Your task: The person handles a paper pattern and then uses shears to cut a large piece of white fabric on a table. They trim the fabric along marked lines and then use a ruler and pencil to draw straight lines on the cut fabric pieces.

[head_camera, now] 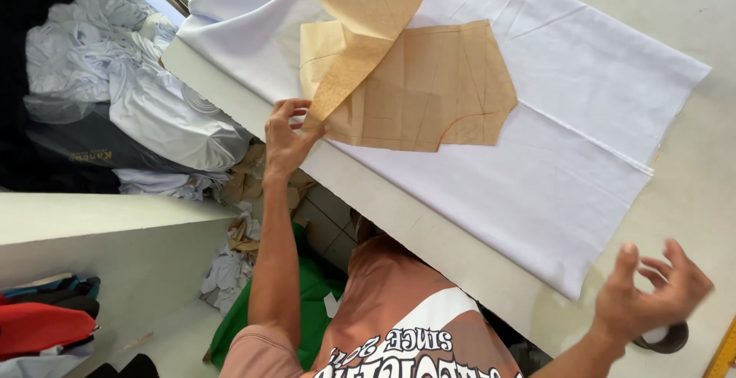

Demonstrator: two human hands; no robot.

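left hand (287, 139) pinching, right hand (652, 294) open, fingers curled

White fabric heap (130, 87) beside the table; scraps (238, 232) on the floor; folded clothes (46, 317) on a shelf; yellow ruler (724, 355) at table edge.

Tan paper pattern (429, 94), upper piece folded over, flat on white cloth (567, 171)

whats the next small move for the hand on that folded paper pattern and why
Probably lay the flipped-up flap back down flat. The left hand pinches the corner of the brown paper pattern, and its upper part is folded over and lifted off the white fabric instead of lying flat. The right hand hovers open over the table edge, holding nothing, so it looks free to smooth the paper.
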